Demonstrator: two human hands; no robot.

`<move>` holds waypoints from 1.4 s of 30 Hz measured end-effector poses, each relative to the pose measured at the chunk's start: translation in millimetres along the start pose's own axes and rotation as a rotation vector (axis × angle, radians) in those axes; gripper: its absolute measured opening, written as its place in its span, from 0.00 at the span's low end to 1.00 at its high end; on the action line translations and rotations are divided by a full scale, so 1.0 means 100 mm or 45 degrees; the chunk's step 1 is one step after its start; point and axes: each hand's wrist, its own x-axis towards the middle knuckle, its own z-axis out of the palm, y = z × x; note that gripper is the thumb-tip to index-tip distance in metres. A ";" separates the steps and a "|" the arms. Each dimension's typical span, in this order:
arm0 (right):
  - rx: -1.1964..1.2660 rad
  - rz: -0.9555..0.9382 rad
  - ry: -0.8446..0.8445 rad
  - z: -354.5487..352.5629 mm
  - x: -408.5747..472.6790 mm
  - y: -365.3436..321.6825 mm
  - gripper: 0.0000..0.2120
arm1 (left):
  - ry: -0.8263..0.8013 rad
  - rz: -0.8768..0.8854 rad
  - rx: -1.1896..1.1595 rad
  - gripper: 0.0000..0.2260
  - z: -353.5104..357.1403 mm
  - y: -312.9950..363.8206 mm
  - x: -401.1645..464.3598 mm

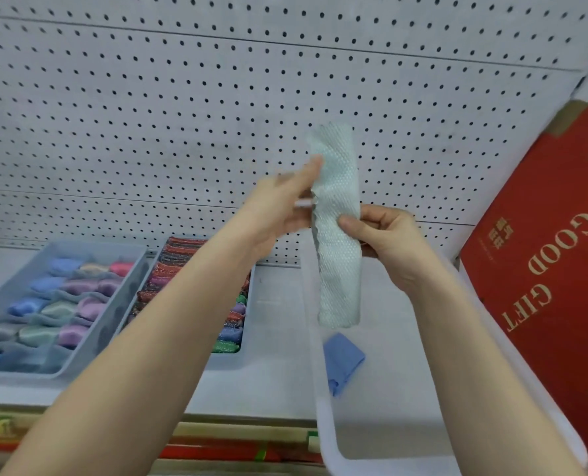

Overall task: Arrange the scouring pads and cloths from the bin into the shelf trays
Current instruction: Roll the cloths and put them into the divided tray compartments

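The pale textured cloth [337,228] is hanging upright above the white bin [323,424], a blue cloth [342,360] lying inside. Trays [127,297] are sitting at eight o'clock. Right hand [385,242] is pinching the cloth; left hand [282,204] is touching it with straightened fingers.
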 end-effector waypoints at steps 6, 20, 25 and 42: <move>-0.042 0.167 0.013 -0.08 -0.05 0.25 0.09 | 0.049 -0.204 0.055 0.11 0.03 -0.67 -0.05; 0.264 -0.027 -0.126 -0.08 -0.08 0.10 0.13 | 0.187 0.464 0.250 0.26 0.01 -0.48 0.00; 0.055 0.011 -0.119 0.03 -0.10 0.22 0.16 | 0.214 0.417 -0.002 0.19 -0.02 -0.46 -0.02; -0.073 -0.217 -0.383 0.11 -0.38 0.45 0.21 | 0.335 -0.367 -0.582 0.14 -0.04 -0.85 -0.37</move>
